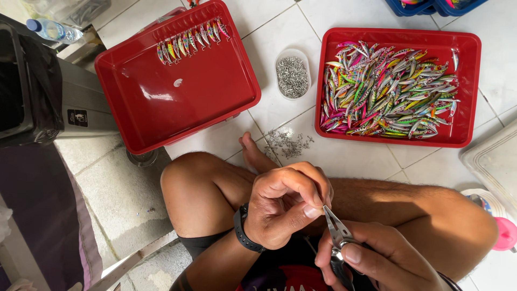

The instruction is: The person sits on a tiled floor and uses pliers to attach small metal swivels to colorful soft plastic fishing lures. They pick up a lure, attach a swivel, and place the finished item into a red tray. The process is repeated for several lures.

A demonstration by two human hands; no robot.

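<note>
Biggest things first: two red trays on the white tiled floor [344, 156]. The left red tray [161, 102] sits tilted and is mostly bare, with just one row of little painted fishing lures [191, 39] lined up along its top edge, roughly a dozen, hard to count exactly. The right red tray [468, 86] is packed with a pile of colourful lures [385, 89], way too many to count. Between the trays there's one small clear tub [292, 75] full of tiny metal rings or hooks, too small to tell which, and a loose scatter of the same bits [288, 143] on the tiles just by the person's foot.

The person sits cross-legged on the floor. The left hand [288, 207], a black band on its wrist, is pinched shut at the fingertips on something too small to make out. The right hand [382, 258] is wrapped around a pair of slim metal pliers [336, 229], whose tip meets the left fingertips, just above the lap.

Around the edges: one water bottle [54, 29] top left, blue trays top right, something pink far right.
</note>
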